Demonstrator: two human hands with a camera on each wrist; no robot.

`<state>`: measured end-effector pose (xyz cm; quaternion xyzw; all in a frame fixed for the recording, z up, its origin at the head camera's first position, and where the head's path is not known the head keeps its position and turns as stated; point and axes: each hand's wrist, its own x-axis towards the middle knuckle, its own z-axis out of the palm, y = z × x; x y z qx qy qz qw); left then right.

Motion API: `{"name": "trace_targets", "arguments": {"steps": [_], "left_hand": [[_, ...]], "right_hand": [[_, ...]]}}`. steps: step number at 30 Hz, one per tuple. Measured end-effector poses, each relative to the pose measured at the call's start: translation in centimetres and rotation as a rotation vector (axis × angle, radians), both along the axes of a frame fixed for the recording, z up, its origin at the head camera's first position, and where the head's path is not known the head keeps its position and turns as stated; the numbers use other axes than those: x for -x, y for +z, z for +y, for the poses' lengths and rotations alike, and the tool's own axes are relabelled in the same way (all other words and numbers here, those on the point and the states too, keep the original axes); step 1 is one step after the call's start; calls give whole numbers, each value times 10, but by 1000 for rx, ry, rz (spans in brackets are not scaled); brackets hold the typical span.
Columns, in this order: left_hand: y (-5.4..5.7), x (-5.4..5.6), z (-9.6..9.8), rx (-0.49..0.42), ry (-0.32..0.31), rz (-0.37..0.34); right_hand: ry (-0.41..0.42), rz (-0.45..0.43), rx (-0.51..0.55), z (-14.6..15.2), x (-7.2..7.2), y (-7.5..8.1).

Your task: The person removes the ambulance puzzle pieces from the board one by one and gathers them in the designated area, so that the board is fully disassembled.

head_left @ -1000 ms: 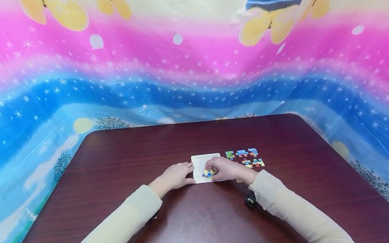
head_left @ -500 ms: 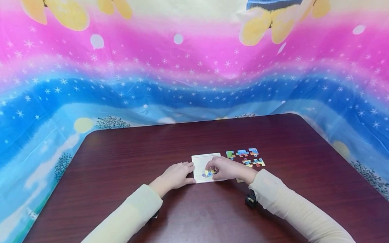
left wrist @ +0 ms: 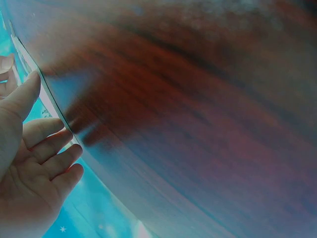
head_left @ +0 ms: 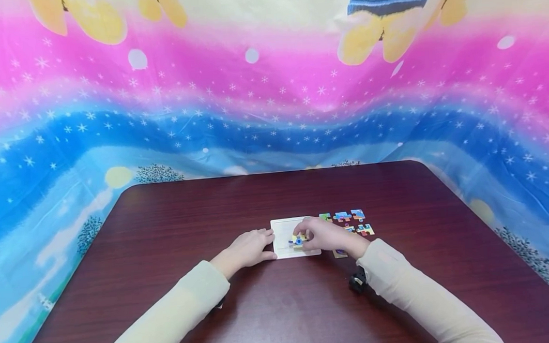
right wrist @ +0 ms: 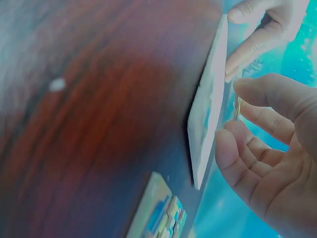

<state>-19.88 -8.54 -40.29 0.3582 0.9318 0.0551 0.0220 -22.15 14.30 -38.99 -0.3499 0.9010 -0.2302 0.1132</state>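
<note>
A puzzle piece (head_left: pixel 299 240) with yellow and blue on it is pinched between the thumb and fingers of my right hand (head_left: pixel 328 236). It is held over a shallow white puzzle board (head_left: pixel 281 232), and the right wrist view shows the piece (right wrist: pixel 237 110) edge-on, apart from the board (right wrist: pixel 212 99). At the board's left edge rests my left hand (head_left: pixel 247 248), its fingers fairly straight and touching the rim. In the left wrist view the fingers of this left hand (left wrist: pixel 42 168) lie along the edge. Part of the board is hidden behind my right hand.
Several loose puzzle pieces (head_left: pixel 342 216) lie right of the board, some partly covered by my right hand. One loose piece (head_left: pixel 340 254) sits closer to me, below the right wrist. The dark red-brown table (head_left: pixel 201 201) reaches back to a colourful printed curtain (head_left: pixel 263 130).
My right hand has lifted slightly and shifted a little to the right with the puzzle piece, uncovering more of the board's lower right corner. The left hand has stayed still.
</note>
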Motion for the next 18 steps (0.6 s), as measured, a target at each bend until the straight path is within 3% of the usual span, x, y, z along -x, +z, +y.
{"name": "trace_targets", "arguments": {"steps": [18], "left_hand": [[-1,-1,-1,6,-5,18]], "right_hand": [[-56,64,46,46,-8,8]]}}
